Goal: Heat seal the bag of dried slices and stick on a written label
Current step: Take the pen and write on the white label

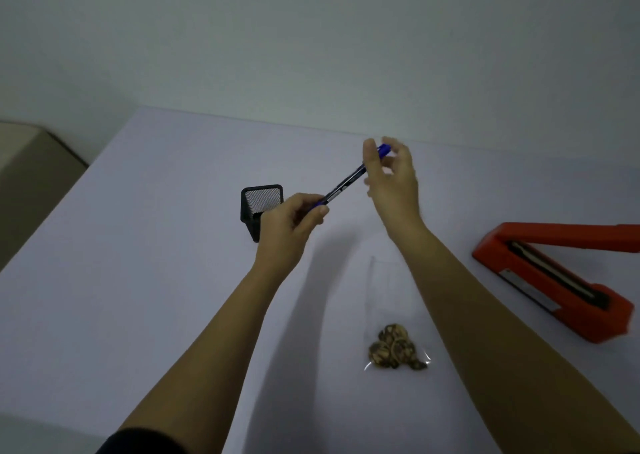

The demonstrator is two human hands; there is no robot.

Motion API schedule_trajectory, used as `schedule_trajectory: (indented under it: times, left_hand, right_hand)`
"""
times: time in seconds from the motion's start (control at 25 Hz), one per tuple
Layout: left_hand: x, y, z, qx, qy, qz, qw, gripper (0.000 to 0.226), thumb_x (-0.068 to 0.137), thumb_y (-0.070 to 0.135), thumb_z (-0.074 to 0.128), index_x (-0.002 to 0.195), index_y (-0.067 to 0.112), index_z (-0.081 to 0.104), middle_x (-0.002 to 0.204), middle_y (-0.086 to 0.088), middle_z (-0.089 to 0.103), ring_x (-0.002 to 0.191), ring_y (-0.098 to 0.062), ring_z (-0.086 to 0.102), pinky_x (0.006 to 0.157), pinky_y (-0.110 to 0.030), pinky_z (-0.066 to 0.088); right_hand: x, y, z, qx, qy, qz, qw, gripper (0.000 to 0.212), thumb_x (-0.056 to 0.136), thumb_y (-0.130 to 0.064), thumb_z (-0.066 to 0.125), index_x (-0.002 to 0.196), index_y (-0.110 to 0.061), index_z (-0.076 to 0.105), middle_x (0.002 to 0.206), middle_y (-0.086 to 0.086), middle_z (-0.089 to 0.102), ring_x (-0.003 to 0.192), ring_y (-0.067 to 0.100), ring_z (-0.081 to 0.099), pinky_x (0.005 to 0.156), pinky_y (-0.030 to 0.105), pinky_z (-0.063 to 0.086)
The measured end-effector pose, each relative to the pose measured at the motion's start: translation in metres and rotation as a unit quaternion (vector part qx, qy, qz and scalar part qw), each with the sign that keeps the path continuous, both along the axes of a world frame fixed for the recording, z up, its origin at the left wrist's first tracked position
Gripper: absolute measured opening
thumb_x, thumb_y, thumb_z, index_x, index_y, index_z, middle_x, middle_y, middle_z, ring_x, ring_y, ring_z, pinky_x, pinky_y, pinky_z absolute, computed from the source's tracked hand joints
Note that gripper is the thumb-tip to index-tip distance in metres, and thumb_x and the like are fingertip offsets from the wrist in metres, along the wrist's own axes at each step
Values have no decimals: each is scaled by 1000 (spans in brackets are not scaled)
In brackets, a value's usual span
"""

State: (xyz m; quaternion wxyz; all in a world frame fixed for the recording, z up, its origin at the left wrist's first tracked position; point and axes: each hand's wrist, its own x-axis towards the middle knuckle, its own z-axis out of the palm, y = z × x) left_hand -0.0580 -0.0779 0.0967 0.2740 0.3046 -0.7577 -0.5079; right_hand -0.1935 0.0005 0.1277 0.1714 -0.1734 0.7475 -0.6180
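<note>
Bag (389, 311) lies near sealer (554, 280); left hand (291, 221) and right hand (393, 179) grip pen (346, 183) by holder (258, 204).

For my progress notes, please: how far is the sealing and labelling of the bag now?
Done: unclear. The bag lies on the table near the open sealer; no seal line can be made out. In hand: the left hand and right hand both hold the blue pen. Left: no label is visible, so writing and sticking it remain.
</note>
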Motion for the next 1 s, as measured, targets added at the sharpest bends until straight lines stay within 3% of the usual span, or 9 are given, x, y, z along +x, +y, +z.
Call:
schedule_trajectory:
  times: [0.08,0.2,0.28,0.52,0.6,0.76,0.84,0.92,1.0]
  left_hand:
    - [-4,19,3,-29,-4,-12,1000,13,85,19,67,95,13,65,74,6,67,69,-5,66,67,-13,52]
    - [-7,48,7,-79,-45,-13,996,15,85,25,66,90,10,64,74,1,68,70,-13,66,65,-20,53]
    - [-9,65,8,-104,-73,-4,992,19,87,27,64,87,8,65,69,2,65,66,-14,65,63,-24,52]
    - [-10,89,16,-32,-61,26,997,22,90,26,60,81,8,66,62,8,62,53,1,59,55,-7,45]
    - [-2,87,14,15,-62,37,997,23,90,27,60,79,7,66,61,4,64,51,1,58,54,-8,46]
    - [57,79,-20,105,-107,84,985,26,90,27,58,76,7,68,63,-1,68,52,-5,60,60,-20,50]
    - [84,63,-42,94,-154,111,977,22,92,24,56,86,9,70,73,-4,71,63,-9,65,69,-26,52]
    - [97,39,-62,28,-222,122,967,22,93,18,54,102,5,70,87,-10,72,80,-19,66,83,-30,51]
    - [106,8,-79,-41,-285,137,948,24,90,13,55,109,2,66,97,-14,70,85,-25,62,81,-30,46]
  right_hand:
    - [7,10,-14,12,-56,7,998,42,83,-64,47,100,-25,49,82,-5,54,73,12,56,72,32,49]
    - [13,28,-16,35,-49,-5,998,35,91,-48,45,71,-20,53,65,-3,56,60,11,54,62,29,47]
    - [12,39,-14,39,-29,-16,999,35,93,-32,45,64,-16,54,62,-3,58,58,10,55,57,24,44]
    - [4,42,-6,85,-44,31,995,34,89,-23,43,57,-14,52,58,-1,55,51,11,49,50,24,39]
    - [6,38,-11,100,-53,27,993,35,90,-23,42,57,-14,51,57,0,54,49,12,48,49,25,39]
    - [-27,35,-6,59,-113,-89,988,37,93,-27,39,59,-14,48,58,2,53,48,15,47,45,25,37]
    - [-24,26,-4,61,-74,-48,994,36,93,-30,41,62,-15,52,62,2,56,50,13,49,46,24,41]
    - [-1,10,-14,58,-54,18,997,38,93,-37,44,64,-15,53,63,0,57,50,11,52,47,22,44]
    - [24,-2,-30,33,-77,60,995,39,94,-45,44,70,-16,54,68,-1,59,50,10,57,49,22,50]
